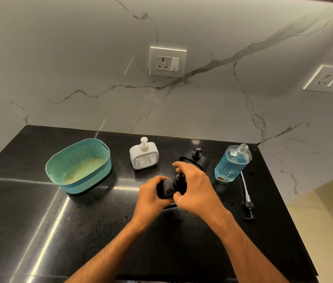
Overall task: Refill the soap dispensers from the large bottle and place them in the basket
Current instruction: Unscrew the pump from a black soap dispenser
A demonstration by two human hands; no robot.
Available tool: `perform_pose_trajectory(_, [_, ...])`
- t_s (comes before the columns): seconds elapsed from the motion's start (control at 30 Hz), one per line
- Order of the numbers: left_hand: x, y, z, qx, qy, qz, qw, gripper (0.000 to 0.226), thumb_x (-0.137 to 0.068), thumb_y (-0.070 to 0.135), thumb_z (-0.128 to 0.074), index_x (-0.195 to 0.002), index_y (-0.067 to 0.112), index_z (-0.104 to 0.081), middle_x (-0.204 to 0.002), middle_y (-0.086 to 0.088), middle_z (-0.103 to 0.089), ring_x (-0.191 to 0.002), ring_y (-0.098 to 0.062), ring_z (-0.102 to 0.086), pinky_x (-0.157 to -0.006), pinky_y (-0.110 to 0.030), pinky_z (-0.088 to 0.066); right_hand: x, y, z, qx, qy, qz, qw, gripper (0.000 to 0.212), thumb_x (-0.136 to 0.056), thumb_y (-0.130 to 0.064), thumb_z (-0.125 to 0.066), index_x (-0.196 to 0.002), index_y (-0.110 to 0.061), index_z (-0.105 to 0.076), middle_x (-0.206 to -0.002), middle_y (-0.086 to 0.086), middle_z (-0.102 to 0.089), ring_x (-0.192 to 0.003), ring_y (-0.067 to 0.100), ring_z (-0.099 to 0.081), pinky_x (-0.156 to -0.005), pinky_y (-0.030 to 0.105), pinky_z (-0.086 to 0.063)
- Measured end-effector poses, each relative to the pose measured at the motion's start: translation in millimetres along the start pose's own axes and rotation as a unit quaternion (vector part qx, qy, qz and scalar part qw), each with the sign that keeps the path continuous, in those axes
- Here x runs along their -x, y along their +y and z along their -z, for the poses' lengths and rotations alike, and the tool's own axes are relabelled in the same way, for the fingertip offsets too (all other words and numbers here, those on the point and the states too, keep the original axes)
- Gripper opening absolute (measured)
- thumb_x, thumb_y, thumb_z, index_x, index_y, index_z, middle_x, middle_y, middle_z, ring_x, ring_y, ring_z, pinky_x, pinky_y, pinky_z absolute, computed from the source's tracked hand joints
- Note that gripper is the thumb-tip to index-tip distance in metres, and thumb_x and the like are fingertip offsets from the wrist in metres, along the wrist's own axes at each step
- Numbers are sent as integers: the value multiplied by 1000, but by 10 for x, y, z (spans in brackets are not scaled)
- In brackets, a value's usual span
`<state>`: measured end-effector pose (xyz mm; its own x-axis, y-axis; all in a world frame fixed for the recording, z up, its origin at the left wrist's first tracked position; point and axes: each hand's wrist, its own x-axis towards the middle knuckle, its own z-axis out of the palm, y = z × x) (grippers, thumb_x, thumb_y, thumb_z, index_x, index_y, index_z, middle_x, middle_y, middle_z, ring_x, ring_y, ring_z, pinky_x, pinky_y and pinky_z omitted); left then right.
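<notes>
A black soap dispenser (166, 189) stands on the dark counter (39, 211) near its middle. My left hand (151, 196) grips its body from the left. My right hand (195, 186) is closed around its black pump top (179, 180). Behind it stands a second black dispenser (197, 156), partly hidden by my right hand. A white dispenser (144, 155) stands upright to the left of that. The large clear bottle (232, 163) with blue soap stands uncapped at the right. A teal basket (78, 166) sits at the left with no dispenser in it.
The large bottle's black pump with its long tube (247, 199) lies on the counter in front of the bottle, near the right edge. A marble wall with two sockets (167, 61) rises behind the counter.
</notes>
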<state>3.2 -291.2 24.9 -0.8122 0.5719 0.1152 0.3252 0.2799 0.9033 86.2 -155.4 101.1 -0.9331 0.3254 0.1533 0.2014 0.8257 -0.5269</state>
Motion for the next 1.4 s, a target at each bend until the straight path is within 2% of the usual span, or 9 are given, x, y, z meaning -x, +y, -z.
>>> perform_pose_trajectory(0.1, [4, -14, -9, 1, 1, -2, 1000, 47, -68, 23, -94, -108, 24, -69, -99, 14, -71, -96, -3, -66, -82, -18, -54, -15, -3, -8, 35, 35, -26, 998, 67, -73, -42, -84, -129, -22, -53, -116, -5, -58, -101, 12, -60, -91, 29, -55])
perform_pose_trajectory(0.17, [4, -5, -14, -4, -5, -4, 1000, 48, -67, 26, -95, -108, 26, -69, -100, 14, -71, -96, -4, -66, -82, -16, -53, -30, -6, -1, 29, 21, -22, 999, 54, -75, -30, -81, -121, -23, -55, -111, -5, -61, -99, 12, -61, -92, 33, -56])
perform_pose_trajectory(0.27, [8, -5, -23, -11, -8, 0, 1000, 50, -64, 20, -95, -106, 26, -69, -98, 16, -70, -94, -2, -65, -79, -14, -52, -27, -25, 25, 8, -27, -15, 999, 72, -69, -21, -75, -137, -25, -49, -119, -5, -55, -108, 12, -57, -99, 33, -53])
perform_pose_trajectory(0.4, [7, -25, -54, -7, -5, 6, 1000, 50, -64, 20, -96, -106, 27, -69, -97, 15, -71, -94, -3, -66, -80, -22, -56, -10, -63, 14, 47, 5, -36, 998, 81, -75, -41, -82, -142, -23, -40, -121, -2, -56, -106, 15, -60, -93, 27, -51])
perform_pose_trajectory(0.53, [10, -3, -64, -11, -7, -2, 1000, 51, -64, 24, -96, -106, 29, -68, -98, 15, -71, -95, -4, -66, -82, -23, -56, 4, -60, 36, 32, -30, -35, 998, 85, -74, -19, -77, -148, -23, -36, -124, 3, -62, -116, 20, -62, -99, 28, -50])
perform_pose_trajectory(0.63, [26, 2, -67, -6, -4, -3, 1000, 50, -65, 19, -96, -106, 27, -69, -97, 16, -71, -95, -1, -66, -81, -21, -56, -2, -82, 48, 42, -28, -45, 998, 97, -72, -35, -83, -152, -24, -30, -126, 1, -59, -117, 18, -58, -101, 30, -49])
perform_pose_trajectory(0.87, [53, 27, -94, -11, 2, -7, 1000, 49, -66, 36, -94, -107, 29, -68, -99, 17, -70, -95, -3, -66, -83, -22, -56, 19, -112, 92, 55, -15, -50, 997, 67, -82, -22, -80, -138, -21, -45, -119, 5, -69, -112, 21, -67, -101, 32, -53])
perform_pose_trajectory(1.2, [89, 57, -108, -26, 23, 23, 999, 51, -64, 47, -93, -105, 34, -64, -97, 17, -69, -92, 0, -65, -80, -26, -59, 9, -97, 336, 18, 42, -51, 998, 59, -74, -15, -84, -126, -24, -57, -110, -3, -71, -100, 14, -69, -85, 14, -48])
perform_pose_trajectory(1.4, [94, 17, -97, -42, 29, 50, 997, 53, -64, 42, -97, -102, 37, -60, -96, 18, -67, -90, 4, -64, -78, -26, -59, 21, -107, 452, 10, 68, -45, 997, 55, -72, -17, -87, -119, -26, -60, -104, -8, -72, -97, 11, -69, -87, 19, -53])
